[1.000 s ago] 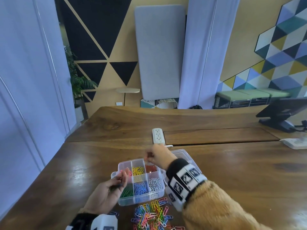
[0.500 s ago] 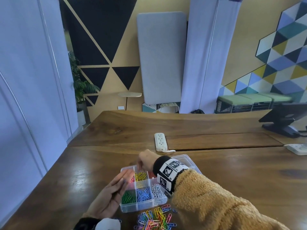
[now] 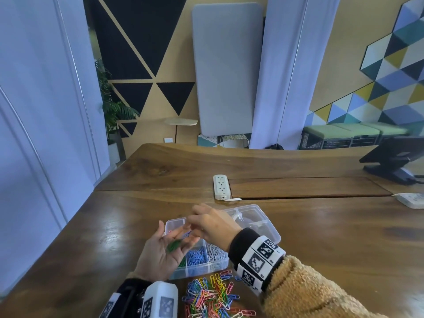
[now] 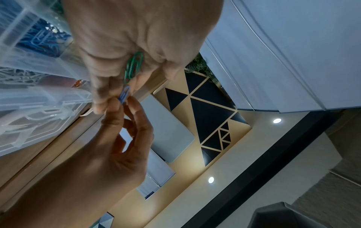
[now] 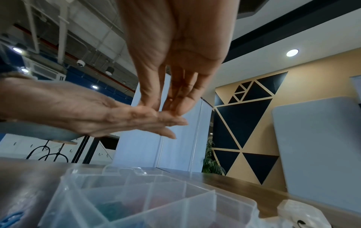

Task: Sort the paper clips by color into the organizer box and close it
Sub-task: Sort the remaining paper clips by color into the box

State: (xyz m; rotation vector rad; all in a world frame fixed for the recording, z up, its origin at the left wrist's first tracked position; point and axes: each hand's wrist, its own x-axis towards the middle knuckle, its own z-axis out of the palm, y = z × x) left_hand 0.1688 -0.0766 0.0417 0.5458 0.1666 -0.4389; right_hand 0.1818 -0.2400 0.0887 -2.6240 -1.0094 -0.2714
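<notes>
Left: the left hand [image 3: 160, 253] lies palm up over the near-left part of the organizer box [image 3: 220, 263], fingers relaxed and nearly straight, serving as a small tray. Green paper clips [image 3: 173, 245] rest loose on the palm, held by nothing but its shallow hollow. A tilt of this hand would likely shed them, and they could fall into the blue paper clips [image 3: 196, 258] in the compartment just beside the hand, undoing part of the sort.

Centre: the right hand [image 3: 212, 226] reaches down onto the left fingers, and its thumb and fingertips are closed together on one blue clip [image 4: 124, 94] at the base of those fingers (the left wrist view shows the pinch plainly; the right wrist view hides the clip behind the fingers). The blue clip lies just beside a green one, so the pinch may catch or drag a green clip along and carry it to the wrong cell. A thin, smooth clip held by one end may also slip in transit.

Right: the white paper clips [image 3: 215, 251] fill the near-right compartment, and the clear lid [image 3: 259, 220] lies open behind the box on the worktop [image 3: 321, 237]. The unsorted pile [image 3: 211, 294] sits in front of the box, close to the right sleeve, which could sweep clips away. Much sorting appears to remain before the lid can close.
</notes>
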